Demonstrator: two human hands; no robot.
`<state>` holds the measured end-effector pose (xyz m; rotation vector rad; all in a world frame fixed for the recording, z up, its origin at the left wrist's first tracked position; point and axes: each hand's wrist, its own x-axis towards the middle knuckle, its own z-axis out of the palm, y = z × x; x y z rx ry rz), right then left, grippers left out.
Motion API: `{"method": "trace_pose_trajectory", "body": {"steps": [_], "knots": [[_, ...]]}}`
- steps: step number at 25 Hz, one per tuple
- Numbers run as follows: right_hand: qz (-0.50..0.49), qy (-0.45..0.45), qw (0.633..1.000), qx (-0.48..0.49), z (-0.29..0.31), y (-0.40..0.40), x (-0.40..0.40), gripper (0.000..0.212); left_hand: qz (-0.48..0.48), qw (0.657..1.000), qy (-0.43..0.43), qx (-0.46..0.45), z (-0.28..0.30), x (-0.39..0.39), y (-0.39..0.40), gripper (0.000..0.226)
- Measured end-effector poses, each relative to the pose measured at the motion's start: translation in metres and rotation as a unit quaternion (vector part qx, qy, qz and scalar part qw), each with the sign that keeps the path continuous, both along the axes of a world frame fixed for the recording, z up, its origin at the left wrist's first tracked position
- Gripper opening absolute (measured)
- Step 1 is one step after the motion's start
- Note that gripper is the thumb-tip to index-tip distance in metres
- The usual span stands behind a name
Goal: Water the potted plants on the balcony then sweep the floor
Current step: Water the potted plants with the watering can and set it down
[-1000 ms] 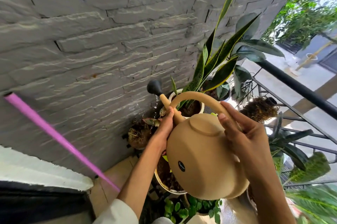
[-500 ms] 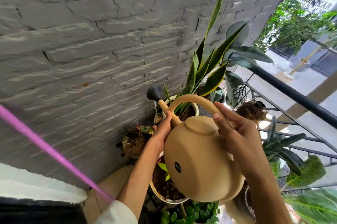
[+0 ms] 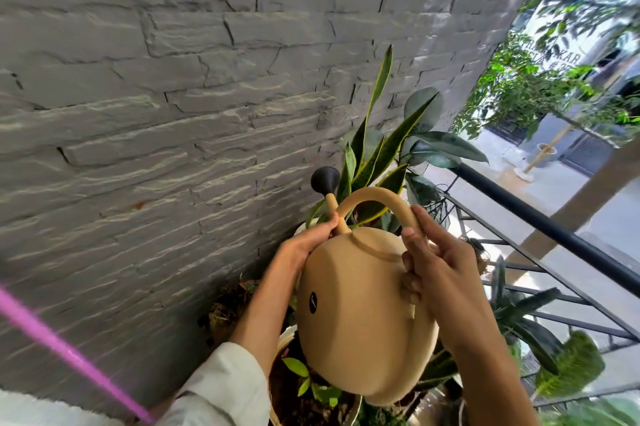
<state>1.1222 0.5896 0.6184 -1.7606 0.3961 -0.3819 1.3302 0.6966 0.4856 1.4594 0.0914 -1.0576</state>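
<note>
I hold a round tan watering can point(image 3: 360, 314) with both hands, tipped forward over the pots. Its black rose point(image 3: 325, 179) points up toward the stone wall beside a snake plant point(image 3: 375, 155). My left hand point(image 3: 306, 245) grips the can at the base of the spout. My right hand point(image 3: 436, 263) holds the rear end of the arched handle, fingers against the can's back. A pot with dark soil and small green leaves point(image 3: 304, 384) sits under the can. No water stream is visible.
A grey stone wall point(image 3: 173, 114) runs along the left. A pink broom handle point(image 3: 65, 353) leans against it at lower left. A black metal railing point(image 3: 540, 217) closes the right side, with more potted plants point(image 3: 519, 318) beside it.
The can has levelled and its rose has risen away from the low pots toward the snake plant. My view has swung upward and left. Both hands keep their hold.
</note>
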Motion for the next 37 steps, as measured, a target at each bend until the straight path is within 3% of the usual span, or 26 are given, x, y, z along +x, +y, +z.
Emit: {"method": "trace_pose_trajectory", "body": {"steps": [16,20,28,37], "knots": [[-0.013,0.012,0.998,0.064,0.019,-0.001,0.008,0.048,-0.063,0.997,-0.036,0.018,0.038,-0.005,-0.002,0.058],[-0.012,0.016,0.998,0.067,0.022,-0.001,0.006,0.049,-0.060,0.998,-0.002,0.006,0.049,-0.012,0.003,0.043],[-0.001,-0.043,0.995,0.087,0.046,-0.004,-0.013,0.041,-0.004,0.997,-0.073,-0.004,0.072,-0.014,0.006,0.065],[-0.039,-0.141,0.987,0.070,0.109,-0.035,-0.070,0.032,0.101,0.978,-0.157,-0.094,0.155,-0.043,-0.019,0.069]]}}
